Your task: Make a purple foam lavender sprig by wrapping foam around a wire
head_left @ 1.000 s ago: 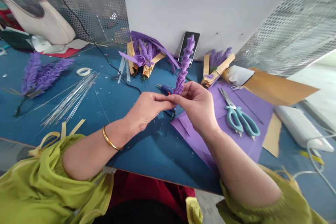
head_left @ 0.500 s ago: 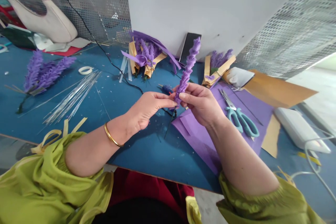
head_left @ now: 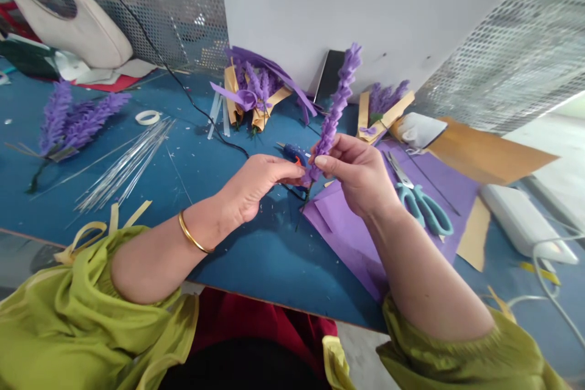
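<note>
My right hand [head_left: 359, 173] is closed round the lower part of a purple paper lavender stem [head_left: 338, 103], which stands tilted up and to the right. My left hand [head_left: 258, 181] pinches the bottom of the same stem, where a thin dark wire [head_left: 302, 210] pokes down toward the blue table. Both hands hover above the edge of a purple paper sheet [head_left: 347, 234]. A gold bangle [head_left: 192, 237] circles my left wrist.
Teal scissors [head_left: 423, 204] lie on the purple sheet. A glue gun [head_left: 292, 152] and black cable sit behind my hands. Silver wires [head_left: 125, 164], a tape roll [head_left: 148, 117], finished lavender stems [head_left: 73, 122], wrapped bouquets [head_left: 251, 94] and brown paper [head_left: 484, 155] lie around.
The stem has shifted slightly right and tilted further; my right hand moved right with it, and my left fingers stay pinched at its base.
</note>
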Tool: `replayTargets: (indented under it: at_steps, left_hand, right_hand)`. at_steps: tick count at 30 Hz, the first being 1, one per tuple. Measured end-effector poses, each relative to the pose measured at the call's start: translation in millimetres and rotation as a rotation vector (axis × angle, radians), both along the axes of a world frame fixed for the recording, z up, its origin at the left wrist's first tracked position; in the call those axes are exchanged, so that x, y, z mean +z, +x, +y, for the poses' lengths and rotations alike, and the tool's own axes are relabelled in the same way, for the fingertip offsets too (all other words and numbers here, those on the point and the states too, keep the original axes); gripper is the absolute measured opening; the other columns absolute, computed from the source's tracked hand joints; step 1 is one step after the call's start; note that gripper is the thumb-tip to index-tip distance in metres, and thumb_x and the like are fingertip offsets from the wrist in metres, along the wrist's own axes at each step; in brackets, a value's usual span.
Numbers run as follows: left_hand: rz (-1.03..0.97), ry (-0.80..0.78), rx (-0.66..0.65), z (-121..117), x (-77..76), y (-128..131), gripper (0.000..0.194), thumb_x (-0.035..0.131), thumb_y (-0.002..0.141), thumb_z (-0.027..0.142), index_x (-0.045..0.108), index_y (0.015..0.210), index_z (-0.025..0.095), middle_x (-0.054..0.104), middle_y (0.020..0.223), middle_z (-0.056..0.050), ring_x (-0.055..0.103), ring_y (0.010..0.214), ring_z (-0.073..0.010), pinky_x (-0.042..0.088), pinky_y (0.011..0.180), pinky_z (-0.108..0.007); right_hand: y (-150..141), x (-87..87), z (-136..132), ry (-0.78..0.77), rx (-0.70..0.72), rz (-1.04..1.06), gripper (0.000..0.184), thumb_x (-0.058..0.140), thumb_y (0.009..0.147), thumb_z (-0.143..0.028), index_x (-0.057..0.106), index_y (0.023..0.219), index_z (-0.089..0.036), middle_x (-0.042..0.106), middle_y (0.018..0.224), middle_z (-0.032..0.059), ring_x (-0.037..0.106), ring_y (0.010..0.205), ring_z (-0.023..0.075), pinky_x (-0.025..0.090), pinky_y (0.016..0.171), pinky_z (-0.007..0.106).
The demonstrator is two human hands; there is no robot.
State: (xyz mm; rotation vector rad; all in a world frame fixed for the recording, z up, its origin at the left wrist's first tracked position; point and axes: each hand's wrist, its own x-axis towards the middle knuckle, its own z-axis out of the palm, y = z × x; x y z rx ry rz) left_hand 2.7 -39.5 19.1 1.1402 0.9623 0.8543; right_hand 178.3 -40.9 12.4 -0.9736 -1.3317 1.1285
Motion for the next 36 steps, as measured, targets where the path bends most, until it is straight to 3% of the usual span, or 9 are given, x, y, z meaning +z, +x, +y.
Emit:
replayTargets:
  at_steps: [5, 15, 26, 28, 33, 36]
  left_hand:
    - [0.040, 0.058, 0.018, -3, -1.4, 1, 0.008, 0.074, 0.069, 0.026, 0.079, 0.068, 0.019, 0.075, 0.075, -0.005, 0.067, 0.084, -0.0219, 0.046, 0.089, -0.036]
    - [0.205, 0.160, 0.022, -10, -0.7, 5, 0.015, 0.078, 0.071, 0.027, 0.082, 0.082, 0.018, 0.079, 0.085, -0.005, 0.068, 0.088, -0.0225, 0.046, 0.086, -0.034]
    - [0.255, 0.284, 0.106, -10, -8.0, 9, 0.012, 0.077, 0.072, 0.028, 0.081, 0.077, 0.018, 0.078, 0.077, -0.003, 0.068, 0.082, -0.0214, 0.047, 0.077, -0.031]
    - [0.203, 0.245, 0.117, -9, -8.9, 10, 0.010, 0.078, 0.070, 0.027, 0.080, 0.074, 0.018, 0.077, 0.075, -0.003, 0.068, 0.080, -0.0203, 0.048, 0.078, -0.031]
    - [0.026, 0.104, 0.076, -3, -7.2, 8, 0.006, 0.081, 0.065, 0.020, 0.079, 0.070, 0.018, 0.076, 0.073, -0.003, 0.068, 0.079, -0.0179, 0.049, 0.087, -0.032]
    - [-0.038, 0.056, 0.018, -1, -5.7, 5, 0.010, 0.082, 0.066, 0.021, 0.080, 0.075, 0.017, 0.078, 0.079, -0.005, 0.068, 0.085, -0.0186, 0.047, 0.094, -0.034]
  right_hand:
    - [-8, 1.0, -3, 0.031, -0.073, -0.014, 0.032, 0.087, 0.064, -0.041, 0.063, 0.073, -0.022, 0.059, 0.068, -0.0024, 0.051, 0.061, 0.0122, 0.045, 0.059, 0.030]
    - [-21, -6.6, -9, 0.081, -0.261, -0.150, 0.028, 0.081, 0.068, -0.023, 0.054, 0.071, -0.023, 0.051, 0.064, -0.0041, 0.047, 0.059, 0.0116, 0.039, 0.054, 0.029]
    - [-28, -8.5, -14, 0.115, -0.444, -0.262, 0.026, 0.079, 0.067, -0.022, 0.053, 0.070, -0.023, 0.054, 0.062, -0.0056, 0.049, 0.055, 0.0108, 0.040, 0.052, 0.028]
    - [-27, -7.3, -13, 0.079, -0.380, -0.193, 0.023, 0.079, 0.066, -0.022, 0.057, 0.073, -0.022, 0.056, 0.063, -0.0054, 0.051, 0.057, 0.0109, 0.041, 0.054, 0.028]
    - [-13, -0.3, -7, -0.036, 0.009, 0.029, 0.021, 0.079, 0.071, -0.028, 0.068, 0.087, -0.019, 0.065, 0.072, -0.0018, 0.053, 0.062, 0.0101, 0.042, 0.058, 0.026]
    - [-2, 2.3, -3, -0.093, 0.126, 0.094, 0.022, 0.080, 0.072, -0.030, 0.070, 0.088, -0.019, 0.070, 0.079, 0.0007, 0.053, 0.061, 0.0096, 0.042, 0.057, 0.025]
